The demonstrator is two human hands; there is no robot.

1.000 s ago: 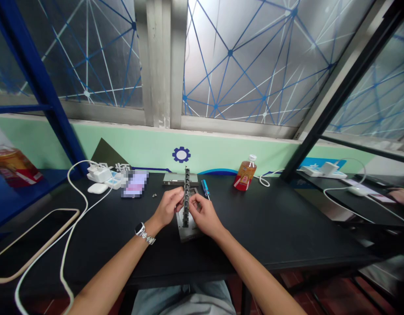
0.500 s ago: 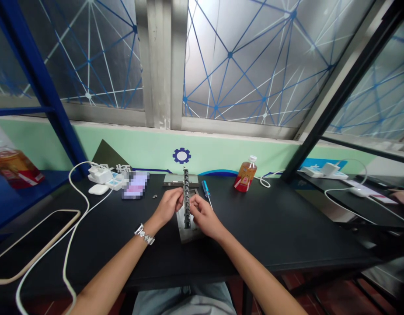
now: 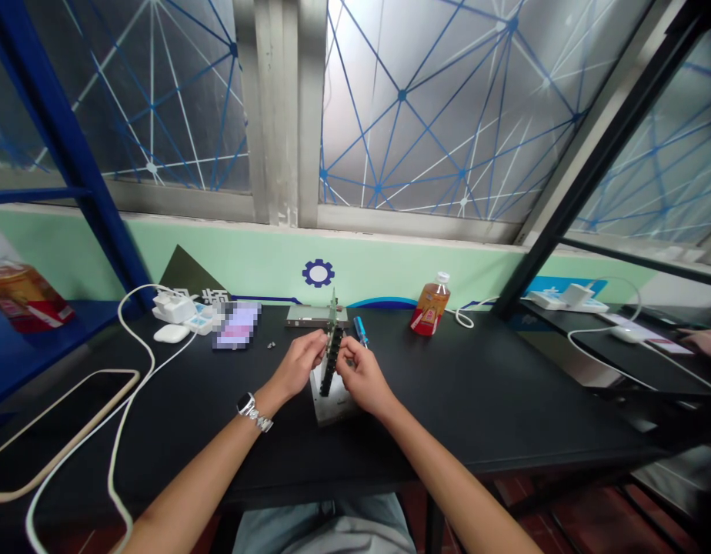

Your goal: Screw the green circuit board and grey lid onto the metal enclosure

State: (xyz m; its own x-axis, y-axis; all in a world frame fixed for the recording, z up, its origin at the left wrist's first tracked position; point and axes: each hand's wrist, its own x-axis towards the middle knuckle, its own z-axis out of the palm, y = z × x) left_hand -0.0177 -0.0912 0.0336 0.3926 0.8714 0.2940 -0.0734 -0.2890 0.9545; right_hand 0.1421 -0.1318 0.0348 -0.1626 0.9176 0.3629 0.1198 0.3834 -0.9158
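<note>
Between my two hands a circuit board (image 3: 331,362) is held on edge, a row of black ports along the side toward me. My left hand (image 3: 302,360) pinches it from the left, and my right hand (image 3: 358,373) grips its right side with bent fingers. Below the board lies a flat grey metal case (image 3: 332,409), partly hidden by board and hands. A second grey metal case part (image 3: 301,316) lies behind at the wall. Just right of the hands is a screwdriver (image 3: 361,331) with a blue handle; my right hand hides much of its shaft.
A few tiny metal pieces (image 3: 271,345) lie left of my left hand. A bottle of amber drink (image 3: 430,306) stands at the back right. At left are a phone (image 3: 235,325), a power strip (image 3: 201,319), a white cable (image 3: 123,431) and a framed dark panel (image 3: 61,431). Another person's hand (image 3: 705,342) shows far right.
The board has turned and tilted between my hands: its port row now leans, and the green board face shows more. Both hands keep nearly the same place.
</note>
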